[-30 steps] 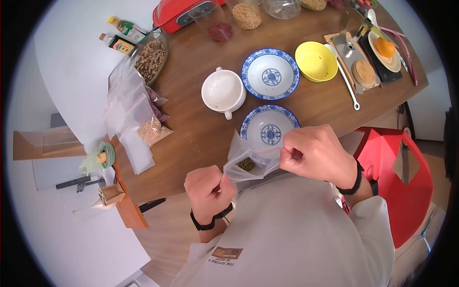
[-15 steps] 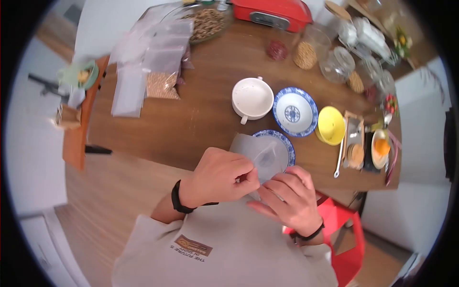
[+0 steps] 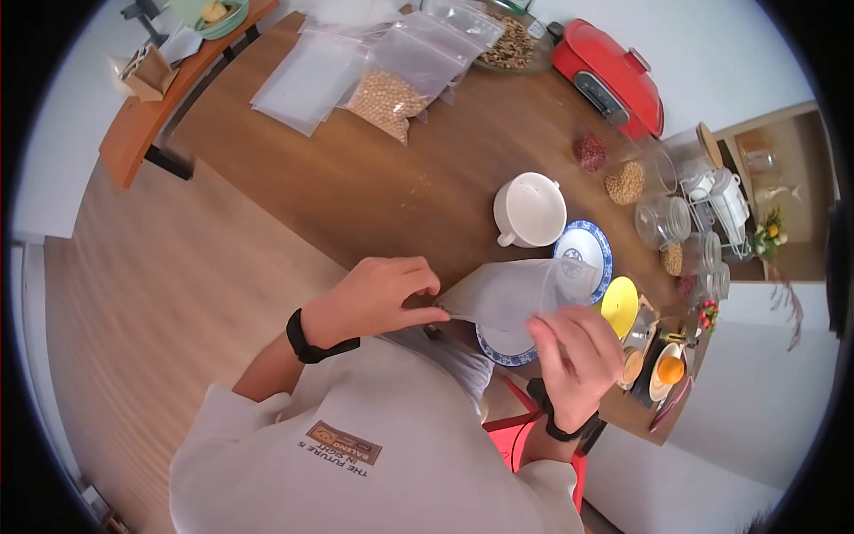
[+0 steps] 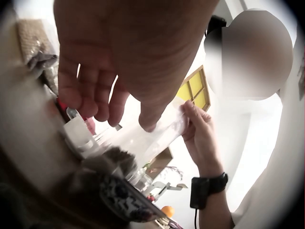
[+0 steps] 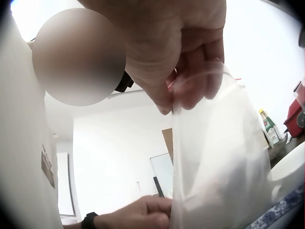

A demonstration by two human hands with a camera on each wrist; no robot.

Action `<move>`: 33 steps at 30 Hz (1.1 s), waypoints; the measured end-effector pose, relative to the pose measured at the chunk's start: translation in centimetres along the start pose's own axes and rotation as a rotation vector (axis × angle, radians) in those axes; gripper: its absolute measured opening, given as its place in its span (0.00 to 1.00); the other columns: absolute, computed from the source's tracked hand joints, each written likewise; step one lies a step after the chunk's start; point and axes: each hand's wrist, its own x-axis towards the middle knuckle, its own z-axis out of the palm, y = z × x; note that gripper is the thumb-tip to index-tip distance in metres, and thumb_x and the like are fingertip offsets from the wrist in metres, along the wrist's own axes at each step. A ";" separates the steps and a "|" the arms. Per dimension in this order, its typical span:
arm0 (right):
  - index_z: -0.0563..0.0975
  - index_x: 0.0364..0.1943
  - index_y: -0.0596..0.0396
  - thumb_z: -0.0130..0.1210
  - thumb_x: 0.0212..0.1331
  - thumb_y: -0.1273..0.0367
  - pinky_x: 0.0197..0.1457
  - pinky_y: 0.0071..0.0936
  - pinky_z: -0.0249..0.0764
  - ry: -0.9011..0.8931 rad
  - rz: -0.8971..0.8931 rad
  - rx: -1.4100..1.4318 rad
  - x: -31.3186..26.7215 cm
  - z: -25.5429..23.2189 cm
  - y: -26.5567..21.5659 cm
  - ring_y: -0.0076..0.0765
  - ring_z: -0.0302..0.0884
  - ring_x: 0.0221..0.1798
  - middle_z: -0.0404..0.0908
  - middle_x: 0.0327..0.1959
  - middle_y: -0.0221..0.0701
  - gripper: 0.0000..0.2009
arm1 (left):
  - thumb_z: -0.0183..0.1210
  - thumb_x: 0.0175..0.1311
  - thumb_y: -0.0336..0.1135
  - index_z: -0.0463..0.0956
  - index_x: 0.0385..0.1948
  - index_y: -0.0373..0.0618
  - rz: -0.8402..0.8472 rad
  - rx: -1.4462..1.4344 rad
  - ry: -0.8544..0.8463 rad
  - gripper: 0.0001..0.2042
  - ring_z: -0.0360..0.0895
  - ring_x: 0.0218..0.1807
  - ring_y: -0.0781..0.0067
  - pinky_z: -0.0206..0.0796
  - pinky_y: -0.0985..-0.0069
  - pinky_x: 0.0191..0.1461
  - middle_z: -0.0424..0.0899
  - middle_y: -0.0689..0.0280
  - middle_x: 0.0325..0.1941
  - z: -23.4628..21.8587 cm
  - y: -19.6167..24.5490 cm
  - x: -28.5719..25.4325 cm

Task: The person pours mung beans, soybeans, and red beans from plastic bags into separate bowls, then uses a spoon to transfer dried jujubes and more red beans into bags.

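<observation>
- Pinches upper edge of clear plastic bag (image 3: 516, 289) btwn thumb & fingers of R hand (image 3: 580, 356); per R wrist view, has fingers behind the film, thumb on near side.
- Reaches bag's other end w/ thumb tip of L hand (image 3: 378, 298); has L fingers loosely bent, set apart from thumb, not wrapped round anything. Can't tell how hard thumb presses.
- Holds bag tilted, stretched btwn both hands, above table edge, over near blue-rimmed bowl (image 3: 509, 360); in head view, also overlaps part of far blue-rimmed bowl (image 3: 608, 267). Can't make out bag's contents.
- Wears dark band on each wrist, plus light shirt (image 3: 294, 472) w/ printed patch on front.
- On brown table (image 3: 445, 222), just beside far bowl: white 2-handled bowl (image 3: 532, 214); on far bowl's other side: yellow bowl (image 3: 620, 307).
- Farther R in head view: orange (image 3: 670, 370) on a plate, near table's end.
- Upper part of head view: flat plastic bags (image 3: 307, 80), overlapping w/ zip bag of tan beans (image 3: 387, 102); next to those, glass dish w/ brown dried pieces (image 3: 511, 43).
- Along far side: red appliance (image 3: 614, 76), then containers w/ red beans (image 3: 590, 153) & tan beans (image 3: 624, 182), plus clear glass jar (image 3: 658, 221) nearby.
- Below R forearm, partly hidden: smth red (image 3: 520, 436); too covered to ID.
- Top L, on orange-brown bench: green bowl (image 3: 233, 24), cut off by frame edge.
</observation>
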 end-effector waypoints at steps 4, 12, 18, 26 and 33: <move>0.85 0.30 0.60 0.74 0.44 0.78 0.34 0.32 0.77 0.061 0.116 0.032 0.5 0.0 -0.5 0.40 0.82 0.30 0.83 0.27 0.35 0.09 | 0.73 0.57 0.39 0.79 0.33 0.45 -0.037 0.016 -0.059 0.12 0.81 0.33 0.65 0.73 0.70 0.36 0.81 0.67 0.34 0.6 -1.6 -2.0; 0.86 0.34 0.62 0.72 0.50 0.79 0.37 0.27 0.75 0.103 0.272 0.106 -0.5 -0.7 -0.8 0.33 0.82 0.31 0.85 0.29 0.35 0.07 | 0.73 0.56 0.41 0.79 0.32 0.46 0.224 0.143 0.067 0.13 0.81 0.33 0.65 0.72 0.70 0.37 0.82 0.68 0.35 1.4 -1.7 -1.3; 0.85 0.34 0.64 0.71 0.52 0.78 0.36 0.25 0.73 0.175 0.359 0.157 -1.7 -1.4 -0.3 0.31 0.80 0.30 0.85 0.28 0.34 0.06 | 0.69 0.62 0.47 0.74 0.26 0.47 0.312 0.233 0.049 0.16 0.75 0.28 0.67 0.69 0.71 0.33 0.75 0.67 0.28 1.5 -0.9 -0.9; 0.85 0.33 0.64 0.70 0.51 0.78 0.35 0.24 0.72 0.198 0.332 0.159 -2.3 -2.1 0.3 0.30 0.80 0.29 0.85 0.27 0.34 0.06 | 0.70 0.60 0.43 0.70 0.24 0.49 0.415 0.353 0.057 0.17 0.72 0.26 0.69 0.66 0.73 0.31 0.68 0.68 0.24 1.7 -1.5 -0.3; 0.85 0.32 0.64 0.72 0.49 0.78 0.35 0.25 0.73 0.292 0.391 0.341 -3.8 -2.3 1.1 0.30 0.81 0.30 0.86 0.28 0.35 0.07 | 0.74 0.55 0.45 0.76 0.37 0.45 0.277 0.069 0.053 0.19 0.79 0.36 0.63 0.73 0.72 0.41 0.79 0.65 0.38 0.8 -1.7 1.0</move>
